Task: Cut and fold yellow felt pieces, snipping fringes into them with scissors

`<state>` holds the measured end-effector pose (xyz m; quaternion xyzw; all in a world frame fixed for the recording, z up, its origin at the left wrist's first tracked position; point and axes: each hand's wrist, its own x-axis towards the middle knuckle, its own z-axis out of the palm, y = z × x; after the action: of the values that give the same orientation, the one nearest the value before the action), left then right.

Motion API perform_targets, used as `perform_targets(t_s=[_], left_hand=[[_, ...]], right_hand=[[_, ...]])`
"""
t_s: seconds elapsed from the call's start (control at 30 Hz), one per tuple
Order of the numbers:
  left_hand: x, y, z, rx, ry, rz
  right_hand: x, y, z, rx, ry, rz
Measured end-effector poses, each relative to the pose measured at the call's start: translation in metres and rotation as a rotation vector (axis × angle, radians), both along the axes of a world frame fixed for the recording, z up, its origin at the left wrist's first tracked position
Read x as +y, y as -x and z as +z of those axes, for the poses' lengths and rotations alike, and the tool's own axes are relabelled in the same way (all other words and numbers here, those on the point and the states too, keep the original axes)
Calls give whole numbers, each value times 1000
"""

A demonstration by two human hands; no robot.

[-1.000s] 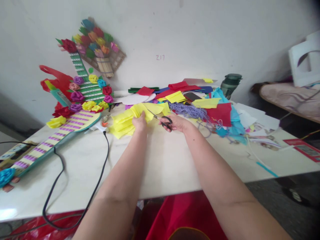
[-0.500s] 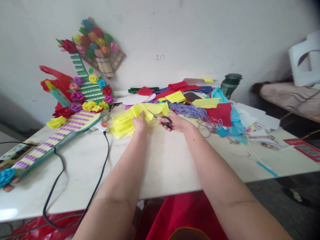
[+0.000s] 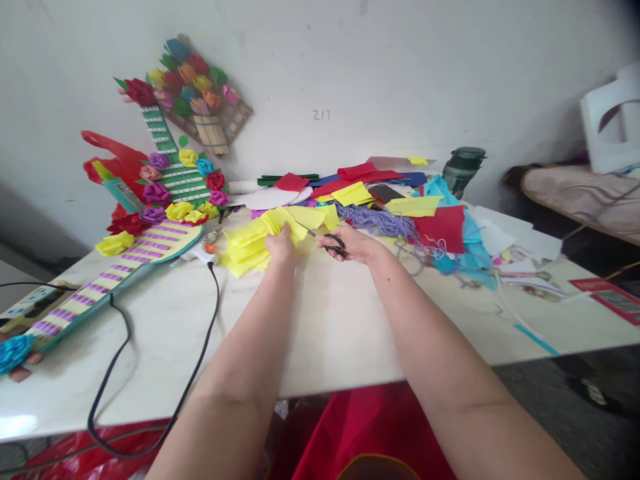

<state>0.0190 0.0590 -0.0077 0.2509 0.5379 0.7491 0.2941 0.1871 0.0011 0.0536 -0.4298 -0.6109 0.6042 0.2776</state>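
My left hand (image 3: 281, 243) is closed on a folded stack of yellow crepe paper (image 3: 245, 248), pinching it near its right side. My right hand (image 3: 353, 247) grips black-handled scissors (image 3: 334, 246), fingers in the loops. The blades point left and up, against the yellow paper just right of my left hand. Whether the blades are spread I cannot tell. Just behind the scissors lies a tangle of purple yarn (image 3: 377, 221).
Left stands a flower-decorated green panel (image 3: 183, 181), with a striped board (image 3: 107, 283) before it. A white glue gun (image 3: 200, 253) trails a black cord (image 3: 214, 320). Behind are red sheets (image 3: 367, 175) and a phone (image 3: 386, 193); right, blue paper (image 3: 473, 243) and a dark bottle (image 3: 463, 170).
Almost nothing differs. The whole view has shifted very slightly; both hands keep their hold on the yellow paper and the scissors.
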Motion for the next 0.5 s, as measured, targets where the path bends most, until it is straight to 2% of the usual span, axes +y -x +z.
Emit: perform_targets(t_s=[0.23,0.5], left_hand=[[-3,-3,4,-49,16,3],[-3,-3,3,-32,-41,-26]], right_hand=[[8,-4,-11,40,-33,63],[6,-2,-11,57,-22,70]])
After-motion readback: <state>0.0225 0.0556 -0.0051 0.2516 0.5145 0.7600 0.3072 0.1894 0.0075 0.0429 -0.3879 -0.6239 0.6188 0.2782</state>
